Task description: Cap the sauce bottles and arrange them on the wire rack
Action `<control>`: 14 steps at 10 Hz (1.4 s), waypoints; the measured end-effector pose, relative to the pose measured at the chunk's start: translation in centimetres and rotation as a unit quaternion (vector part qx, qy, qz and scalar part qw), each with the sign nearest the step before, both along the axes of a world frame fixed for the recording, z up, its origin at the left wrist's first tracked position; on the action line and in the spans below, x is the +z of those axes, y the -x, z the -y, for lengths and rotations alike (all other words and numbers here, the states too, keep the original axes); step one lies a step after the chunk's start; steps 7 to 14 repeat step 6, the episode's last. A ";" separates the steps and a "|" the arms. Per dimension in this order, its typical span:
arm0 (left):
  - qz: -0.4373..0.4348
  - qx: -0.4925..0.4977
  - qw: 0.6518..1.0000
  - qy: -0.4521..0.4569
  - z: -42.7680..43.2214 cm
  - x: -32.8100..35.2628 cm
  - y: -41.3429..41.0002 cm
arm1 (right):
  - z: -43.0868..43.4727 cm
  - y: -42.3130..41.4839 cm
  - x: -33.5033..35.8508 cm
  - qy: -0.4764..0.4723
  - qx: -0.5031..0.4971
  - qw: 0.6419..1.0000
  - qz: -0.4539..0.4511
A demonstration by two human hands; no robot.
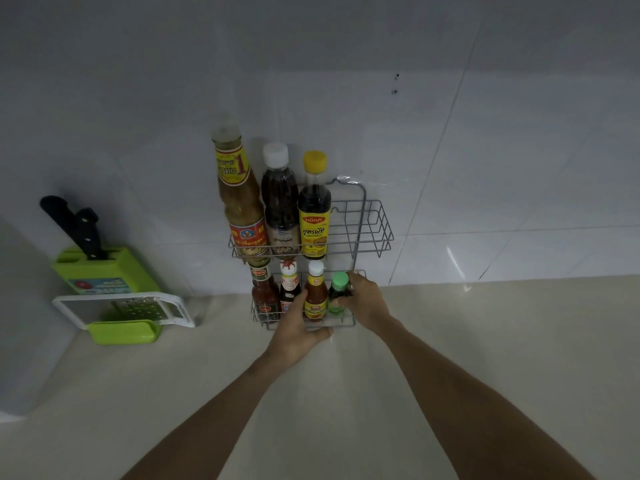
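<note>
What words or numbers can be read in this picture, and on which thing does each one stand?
"1": big red numeral on the tall bottle's yellow neck label.
Thai script on the yellow-capped bottle's label: too blurred to quote.
Small bottles' labels on the lower shelf: unreadable.
Knife block sticker: unreadable.

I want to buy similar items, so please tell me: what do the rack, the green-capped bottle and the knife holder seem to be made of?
Rack: thin metal wire, probably with a grey coating; open grid of welded-looking rods.
Green-capped bottle, in the right hand: translucent green, plastic or glass, cannot tell; the cap looks like matte plastic.
Knife holder: moulded plastic, bright green, smooth and slightly glossy.
</note>
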State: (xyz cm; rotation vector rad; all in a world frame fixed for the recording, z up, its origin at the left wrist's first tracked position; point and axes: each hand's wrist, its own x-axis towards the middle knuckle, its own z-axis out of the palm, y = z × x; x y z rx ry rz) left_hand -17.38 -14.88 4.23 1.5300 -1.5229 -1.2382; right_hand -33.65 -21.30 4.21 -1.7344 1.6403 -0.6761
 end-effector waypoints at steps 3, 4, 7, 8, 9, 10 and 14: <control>0.023 -0.001 1.000 -0.007 0.5 -1.1 -0.5 | 0.1 -0.5 -1.1 -0.040 0.006 0.999 -0.024; 0.034 -0.015 0.999 -0.023 0.6 -1.3 -0.8 | -0.4 -0.3 -1.0 -0.046 0.009 0.999 -0.027; 0.037 -0.024 0.999 -0.030 -0.1 -0.4 -1.0 | -2.8 0.1 -0.5 -0.030 -0.002 0.998 -0.048; 0.037 -0.024 0.999 -0.030 -0.1 -0.4 -1.0 | -2.8 0.1 -0.5 -0.030 -0.002 0.998 -0.048; 0.037 -0.024 0.999 -0.030 -0.1 -0.4 -1.0 | -2.8 0.1 -0.5 -0.030 -0.002 0.998 -0.048; 0.037 -0.024 0.999 -0.030 -0.1 -0.4 -1.0 | -2.8 0.1 -0.5 -0.030 -0.002 0.998 -0.048; 0.037 -0.024 0.999 -0.030 -0.1 -0.4 -1.0 | -2.8 0.1 -0.5 -0.030 -0.002 0.998 -0.048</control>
